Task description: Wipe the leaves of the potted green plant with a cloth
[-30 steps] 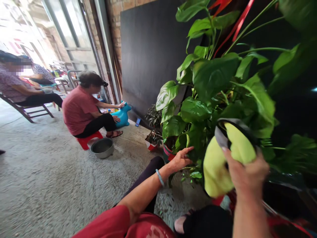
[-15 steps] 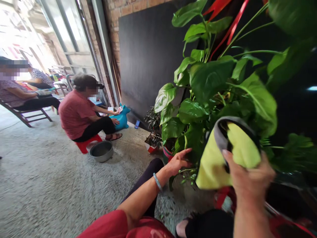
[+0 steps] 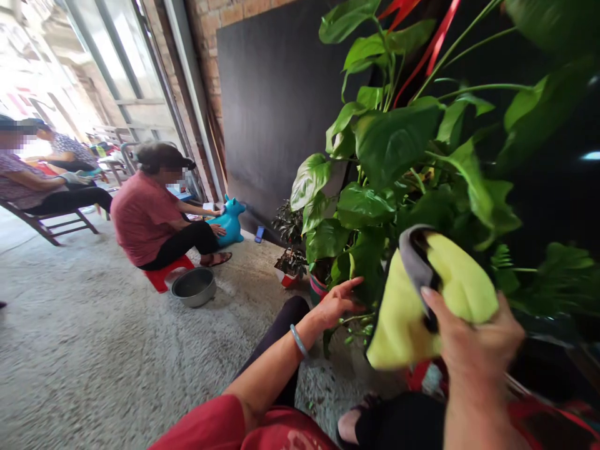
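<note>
A yellow and grey cleaning cloth (image 3: pixel 462 275) is bunched in my right hand (image 3: pixel 482 337), whose fingers are closed round it. The cloth hangs in front of the lower leaves of a large potted plant (image 3: pixel 394 147) with broad green leaves. Beside the plant's low leaves, my left hand (image 3: pixel 338 304) reaches in with its fingers stretched out, touching or nearly touching a dark leaf. Its fingertips are partly lost among the foliage. The plant's pot is mostly hidden by the leaves and the cloth.
A small potted plant (image 3: pixel 289 265) stands left of the big one. Further left, a person (image 3: pixel 150 215) on a red stool touches a blue animal figure (image 3: pixel 229 224); a grey basin (image 3: pixel 193 287) sits on the concrete floor. A black board (image 3: pixel 276 106) leans against the brick wall.
My right hand and the cloth have shifted slightly down. A large leaf above the cloth has changed its tilt. My left hand stays about the same. The seated person's hand on the blue figure moved.
</note>
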Tool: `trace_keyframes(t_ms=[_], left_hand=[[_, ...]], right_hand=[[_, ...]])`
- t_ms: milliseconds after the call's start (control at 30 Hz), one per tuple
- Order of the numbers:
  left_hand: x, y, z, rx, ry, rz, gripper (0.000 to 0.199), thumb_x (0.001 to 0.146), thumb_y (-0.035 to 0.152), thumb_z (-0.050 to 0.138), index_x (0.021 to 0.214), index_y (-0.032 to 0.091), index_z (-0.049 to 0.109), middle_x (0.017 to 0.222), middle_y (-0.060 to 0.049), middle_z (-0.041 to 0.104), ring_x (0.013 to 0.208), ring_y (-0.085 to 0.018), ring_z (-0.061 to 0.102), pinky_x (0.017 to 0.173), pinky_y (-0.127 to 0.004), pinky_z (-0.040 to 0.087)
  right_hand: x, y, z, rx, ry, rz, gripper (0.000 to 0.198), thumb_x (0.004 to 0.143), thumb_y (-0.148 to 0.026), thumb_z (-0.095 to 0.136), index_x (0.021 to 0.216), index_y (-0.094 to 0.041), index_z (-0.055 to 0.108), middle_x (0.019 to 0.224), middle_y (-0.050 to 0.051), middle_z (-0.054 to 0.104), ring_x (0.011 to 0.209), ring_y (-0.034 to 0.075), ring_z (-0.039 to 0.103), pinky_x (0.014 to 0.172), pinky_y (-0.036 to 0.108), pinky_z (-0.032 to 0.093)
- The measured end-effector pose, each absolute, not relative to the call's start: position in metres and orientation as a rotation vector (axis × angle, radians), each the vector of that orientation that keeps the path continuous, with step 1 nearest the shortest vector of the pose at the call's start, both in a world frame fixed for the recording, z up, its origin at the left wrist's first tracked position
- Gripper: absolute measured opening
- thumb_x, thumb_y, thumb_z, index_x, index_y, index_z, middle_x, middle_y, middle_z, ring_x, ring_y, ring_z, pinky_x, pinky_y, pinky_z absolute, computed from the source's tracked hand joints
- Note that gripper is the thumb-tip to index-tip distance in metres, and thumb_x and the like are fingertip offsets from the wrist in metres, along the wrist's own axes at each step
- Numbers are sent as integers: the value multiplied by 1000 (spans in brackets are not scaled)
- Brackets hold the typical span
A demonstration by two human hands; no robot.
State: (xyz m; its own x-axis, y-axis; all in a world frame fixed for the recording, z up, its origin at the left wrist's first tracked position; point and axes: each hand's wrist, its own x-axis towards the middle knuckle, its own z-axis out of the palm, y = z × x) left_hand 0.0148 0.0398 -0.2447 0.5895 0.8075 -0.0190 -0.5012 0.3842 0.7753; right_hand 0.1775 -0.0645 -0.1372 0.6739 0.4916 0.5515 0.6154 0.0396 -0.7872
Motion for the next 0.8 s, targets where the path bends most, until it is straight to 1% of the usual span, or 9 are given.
trace_keyframes(t_ms=[67,167,267,367,467,533,633,700,800], left_hand=[[15,38,-242,827,409,879,74,47,12,76,121,15,70,91,-4,74,83,-19,68,81,-30,50],[10,42,-242,811,412,904,58,50,19,79,108,14,74,91,-5,74,80,-19,67,80,-31,50],[5,49,-249,734,490,932,66,51,22,83,116,14,72,89,-5,73,79,-18,64,80,-31,49],[6,50,-255,717,465,901,70,62,35,86,127,15,69,97,-8,73,88,-21,65,85,-35,50],[11,45,-254,731,384,881,61,74,45,81,127,17,69,114,-12,71,100,-24,65,91,-39,51],[14,42,-249,712,364,862,50,82,47,74,123,17,71,119,-13,71,101,-24,64,93,-41,51],[16,42,-240,655,385,832,36,92,43,61,110,15,73,110,-13,73,98,-24,64,93,-39,50],[17,43,-237,642,449,845,31,93,40,58,102,13,73,102,-12,74,94,-23,65,90,-36,50],[16,47,-241,620,624,872,32,90,41,61,98,12,72,92,-11,73,85,-22,65,82,-34,50]], right_hand=[[162,-42,-143,-1620,-1014,-13,68,58,-59,75,107,-13,71,93,17,76,82,34,71,72,44,56],[146,-44,-175,-1721,-1228,310,58,54,-51,71,102,-18,74,83,14,76,80,36,72,74,48,57],[152,-80,-196,-1668,-1212,504,49,53,-50,76,94,-22,75,83,10,78,78,34,73,73,46,60],[166,-107,-181,-1512,-963,637,51,49,-44,88,93,-22,76,89,7,79,79,29,74,71,39,62],[168,-96,-149,-1227,-662,550,57,48,-35,92,102,-26,75,103,2,78,97,26,73,83,37,63],[161,-75,-140,-1069,-532,580,60,46,-30,91,103,-28,75,106,-2,77,106,25,71,92,36,61],[149,-51,-164,-1120,-275,801,59,33,-26,89,90,-25,75,91,-3,76,100,27,72,90,40,63],[144,-52,-191,-1239,-126,893,57,29,-26,89,83,-22,73,83,-1,75,96,29,73,87,43,64],[146,-75,-213,-1311,-150,869,68,31,-29,91,96,-20,75,87,2,77,98,33,73,85,46,64]])
